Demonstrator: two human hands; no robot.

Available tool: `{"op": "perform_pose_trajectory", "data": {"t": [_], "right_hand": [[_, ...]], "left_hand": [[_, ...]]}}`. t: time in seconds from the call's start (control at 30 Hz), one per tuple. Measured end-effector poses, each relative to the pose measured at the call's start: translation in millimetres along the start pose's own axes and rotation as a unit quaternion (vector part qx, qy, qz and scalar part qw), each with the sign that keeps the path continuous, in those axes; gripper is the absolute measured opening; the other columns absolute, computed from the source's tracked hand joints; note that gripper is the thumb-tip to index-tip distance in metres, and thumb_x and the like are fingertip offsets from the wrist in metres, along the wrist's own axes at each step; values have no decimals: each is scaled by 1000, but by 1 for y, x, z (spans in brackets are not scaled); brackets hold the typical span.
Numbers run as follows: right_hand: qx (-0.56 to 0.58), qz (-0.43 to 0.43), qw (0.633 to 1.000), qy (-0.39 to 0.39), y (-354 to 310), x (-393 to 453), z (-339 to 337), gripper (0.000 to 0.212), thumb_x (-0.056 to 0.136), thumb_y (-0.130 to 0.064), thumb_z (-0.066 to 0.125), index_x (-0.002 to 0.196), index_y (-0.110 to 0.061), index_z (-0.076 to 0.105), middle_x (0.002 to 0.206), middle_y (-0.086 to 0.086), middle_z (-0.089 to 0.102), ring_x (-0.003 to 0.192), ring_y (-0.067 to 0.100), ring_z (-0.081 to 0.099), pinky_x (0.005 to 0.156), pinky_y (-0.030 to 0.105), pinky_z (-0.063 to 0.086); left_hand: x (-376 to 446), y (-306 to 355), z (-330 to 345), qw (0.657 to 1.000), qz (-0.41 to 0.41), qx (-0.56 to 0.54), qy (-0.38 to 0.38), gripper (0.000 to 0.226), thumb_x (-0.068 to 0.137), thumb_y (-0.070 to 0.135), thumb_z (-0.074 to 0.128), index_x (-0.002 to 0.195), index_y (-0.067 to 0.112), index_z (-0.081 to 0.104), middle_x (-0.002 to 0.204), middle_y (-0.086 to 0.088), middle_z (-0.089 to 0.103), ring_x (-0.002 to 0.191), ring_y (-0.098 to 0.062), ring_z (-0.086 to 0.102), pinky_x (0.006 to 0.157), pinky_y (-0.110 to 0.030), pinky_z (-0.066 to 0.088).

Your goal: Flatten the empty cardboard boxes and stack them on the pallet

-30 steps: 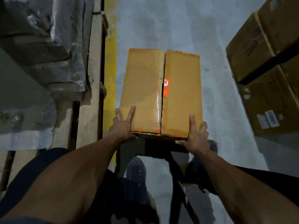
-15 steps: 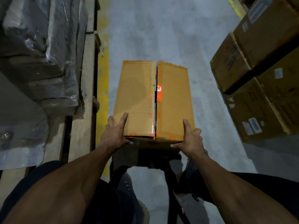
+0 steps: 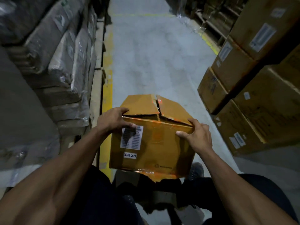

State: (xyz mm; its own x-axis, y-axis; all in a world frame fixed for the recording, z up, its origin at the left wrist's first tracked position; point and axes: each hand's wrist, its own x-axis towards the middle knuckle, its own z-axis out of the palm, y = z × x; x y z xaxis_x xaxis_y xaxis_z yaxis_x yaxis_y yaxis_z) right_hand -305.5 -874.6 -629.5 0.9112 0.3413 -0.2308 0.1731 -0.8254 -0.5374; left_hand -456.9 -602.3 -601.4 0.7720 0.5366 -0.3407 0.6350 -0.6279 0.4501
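Cardboard box (image 3: 151, 143) sits tilted in front of the person's lap, its labelled side facing the camera and its flapped top pointing up and away down the aisle. Its long axis runs left to right between the hands. Left hand (image 3: 113, 120) grips the top-left corner, fingers curled over a flap edge; right hand (image 3: 197, 135) grips the top-right corner likewise. Both are equally near, so pulling the loose flaps (image 3: 155, 105) apart looks like the step in hand.
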Motion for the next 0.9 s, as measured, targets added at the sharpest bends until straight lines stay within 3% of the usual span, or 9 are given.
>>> {"op": "perform_pose_trajectory", "data": {"t": [0.07, 0.23, 0.37, 0.47, 0.57, 0.67, 0.77, 0.9], "right_hand": [[0, -10, 1000, 18, -5, -6, -8, 79, 76, -67, 72, 143, -37, 44, 137, 10, 38, 125, 36, 45, 101, 46, 45], [-15, -51, 997, 56, -17, -13, -29, 63, 86, -61, 64, 139, -33, 47, 141, 12, 36, 126, 38, 45, 105, 47, 41], [-33, -60, 996, 57, -25, -4, -33, 65, 93, -59, 55, 149, -33, 34, 150, 10, 30, 134, 38, 39, 109, 50, 33], [-51, -60, 996, 47, -35, 16, -27, 65, 97, -61, 46, 153, -37, 24, 159, 4, 18, 137, 39, 34, 109, 53, 32], [-59, -61, 996, 11, -52, 41, -15, 66, 100, -61, 36, 157, -40, 10, 166, 0, -6, 142, 43, 28, 110, 57, 32], [-88, -79, 993, -23, -65, 58, 0, 64, 104, -58, 24, 159, -40, -3, 165, 0, -24, 148, 40, 16, 114, 58, 27], [-108, -93, 989, -42, -66, 59, 11, 66, 104, -58, 23, 159, -37, -7, 164, 0, -28, 152, 37, 7, 116, 59, 23], [-120, -85, 986, -79, -46, 50, 12, 73, 100, -63, 33, 158, -38, -4, 166, 1, -18, 149, 37, 16, 112, 57, 29]], "left_hand": [[-1, 2, -6, 1000, -7, -4, 11, 95, 66, 64, 78, 147, 24, 45, 146, -3, 53, 131, -26, 51, 103, -48, 45], [3, 11, -27, 999, -17, -28, 38, 98, 56, 75, 78, 137, 24, 56, 130, -5, 66, 113, -27, 63, 97, -47, 51], [14, 17, -29, 999, -20, 4, 49, 97, 57, 84, 70, 136, 29, 55, 123, -2, 68, 107, -26, 65, 92, -46, 54], [29, 12, -25, 997, -24, 2, 75, 85, 72, 79, 64, 138, 28, 51, 126, -5, 65, 110, -29, 62, 92, -48, 53], [47, 5, -22, 995, -30, -1, 90, 77, 82, 75, 53, 143, 29, 45, 133, -12, 58, 115, -33, 58, 93, -52, 51], [62, -5, -14, 991, -72, -32, 108, 66, 95, 64, 45, 151, 32, 34, 149, -18, 35, 127, -40, 49, 103, -53, 44], [70, -7, -11, 984, -86, -56, 142, 62, 100, 59, 38, 155, 34, 23, 158, -17, 17, 133, -42, 43, 105, -53, 39], [80, -7, -4, 983, -92, -43, 156, 56, 102, 55, 34, 153, 36, 23, 155, -19, 19, 124, -46, 48, 103, -55, 41]]}}
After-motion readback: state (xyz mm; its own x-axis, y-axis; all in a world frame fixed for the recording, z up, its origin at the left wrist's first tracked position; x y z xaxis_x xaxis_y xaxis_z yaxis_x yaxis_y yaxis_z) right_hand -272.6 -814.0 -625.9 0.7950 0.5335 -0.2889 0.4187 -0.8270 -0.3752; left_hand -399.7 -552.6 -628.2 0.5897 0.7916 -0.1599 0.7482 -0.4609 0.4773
